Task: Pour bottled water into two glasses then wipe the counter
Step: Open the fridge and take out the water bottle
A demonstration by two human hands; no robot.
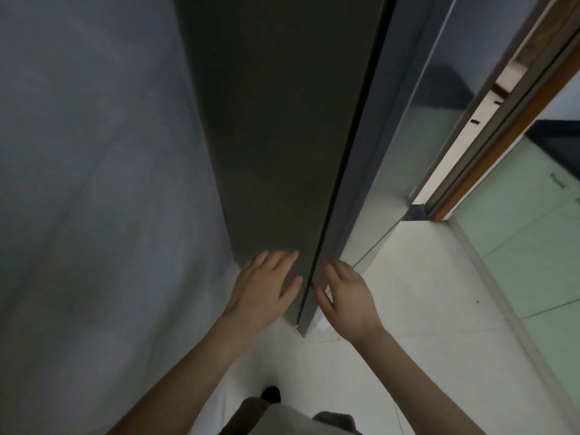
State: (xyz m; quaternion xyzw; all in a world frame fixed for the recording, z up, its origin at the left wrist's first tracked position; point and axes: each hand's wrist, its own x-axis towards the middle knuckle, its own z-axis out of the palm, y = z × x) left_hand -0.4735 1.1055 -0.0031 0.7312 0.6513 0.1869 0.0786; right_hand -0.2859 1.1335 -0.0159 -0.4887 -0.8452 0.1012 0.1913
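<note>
2 hands we count: our left hand [266, 285], fingers spread flat, on 1 dark door [282, 152]; our right hand [346, 296], fingers seemingly relaxed, beside its edge. No bottle or glasses show.

No readable text, no labels, no brand marks, no numbers, no signs anywhere in view

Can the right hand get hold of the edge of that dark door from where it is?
Probably yes. The right hand is open right beside the dark door edge, fingers at the narrow gap, with nothing between them. The left hand lies flat on the door's face.
</note>
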